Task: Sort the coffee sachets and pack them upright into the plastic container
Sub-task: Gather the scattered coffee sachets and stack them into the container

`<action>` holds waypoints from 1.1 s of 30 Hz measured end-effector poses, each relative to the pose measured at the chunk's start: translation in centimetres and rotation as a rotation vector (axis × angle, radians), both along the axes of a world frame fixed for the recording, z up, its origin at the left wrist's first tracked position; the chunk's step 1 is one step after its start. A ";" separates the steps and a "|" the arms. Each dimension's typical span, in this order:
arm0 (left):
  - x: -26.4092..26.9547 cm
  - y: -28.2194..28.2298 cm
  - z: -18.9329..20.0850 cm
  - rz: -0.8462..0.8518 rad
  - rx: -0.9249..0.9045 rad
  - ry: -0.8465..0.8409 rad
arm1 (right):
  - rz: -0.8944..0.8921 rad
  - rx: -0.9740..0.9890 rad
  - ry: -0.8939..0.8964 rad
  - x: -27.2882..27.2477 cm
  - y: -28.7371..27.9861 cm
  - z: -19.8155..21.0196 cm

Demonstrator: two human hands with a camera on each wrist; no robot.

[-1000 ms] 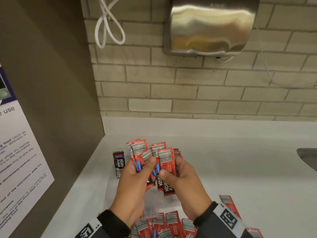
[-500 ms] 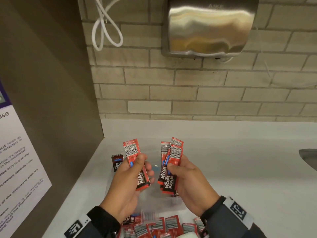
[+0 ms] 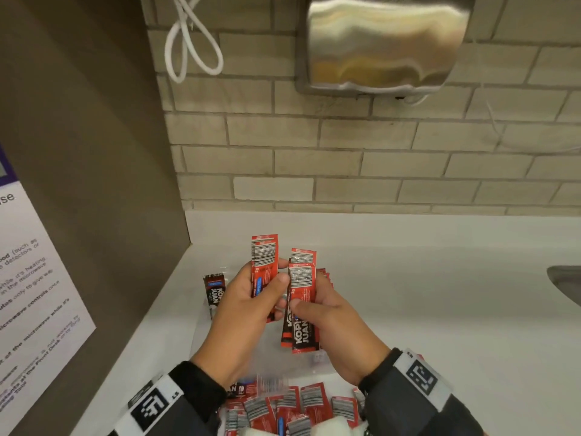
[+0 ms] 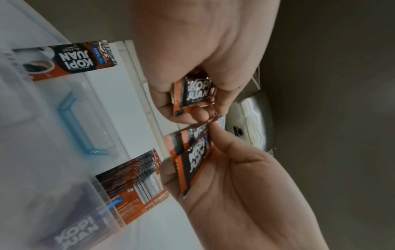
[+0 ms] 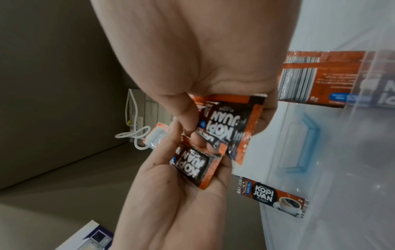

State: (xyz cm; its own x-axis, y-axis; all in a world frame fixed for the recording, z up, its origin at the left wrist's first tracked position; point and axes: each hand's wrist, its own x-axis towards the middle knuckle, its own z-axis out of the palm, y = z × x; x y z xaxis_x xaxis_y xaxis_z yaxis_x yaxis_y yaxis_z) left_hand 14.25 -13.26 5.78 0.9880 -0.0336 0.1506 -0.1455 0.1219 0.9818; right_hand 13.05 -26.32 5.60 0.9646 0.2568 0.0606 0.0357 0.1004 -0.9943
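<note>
My left hand (image 3: 270,283) grips a couple of red Kopi Juan sachets (image 3: 264,265) upright, barcode side toward me. My right hand (image 3: 309,306) pinches a small stack of sachets (image 3: 301,297) right beside them, the two bunches nearly touching. Both hands hover over the clear plastic container (image 3: 204,335) with its blue latch (image 4: 72,121). Inside it one sachet (image 3: 213,291) stands at the left wall and a packed row (image 3: 327,278) shows behind my right fingers. The wrist views show the printed fronts of the held sachets (image 5: 230,121).
A loose pile of sachets (image 3: 292,407) lies on the white counter (image 3: 440,309) near my wrists. A brown side panel with a notice (image 3: 31,294) closes the left. The brick wall carries a steel hand dryer (image 3: 383,42) and a white cord (image 3: 191,42). A sink edge (image 3: 566,281) is at the right.
A second ago both hands held one fanned bunch. They split it and moved apart, and now they have come back together, each holding its own sachets.
</note>
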 end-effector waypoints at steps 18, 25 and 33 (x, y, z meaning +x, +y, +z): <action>-2.4 -0.1 -0.8 -0.020 0.114 0.060 | -0.045 0.222 0.058 0.4 -0.2 0.7; -2.2 0.8 -0.6 -0.060 0.199 0.080 | 0.121 -0.326 -0.157 1.7 -3.7 5.1; -1.5 1.0 0.1 -0.082 0.361 0.032 | 0.144 -0.555 -0.299 2.0 -5.2 6.7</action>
State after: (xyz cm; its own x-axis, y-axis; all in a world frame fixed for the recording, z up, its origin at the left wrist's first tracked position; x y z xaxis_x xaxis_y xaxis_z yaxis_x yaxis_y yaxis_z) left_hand 12.75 -12.28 5.84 0.9839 -0.1585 0.0831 -0.1177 -0.2234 0.9676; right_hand 15.06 -31.47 12.30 0.8801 0.4531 0.1422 0.3439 -0.4015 -0.8488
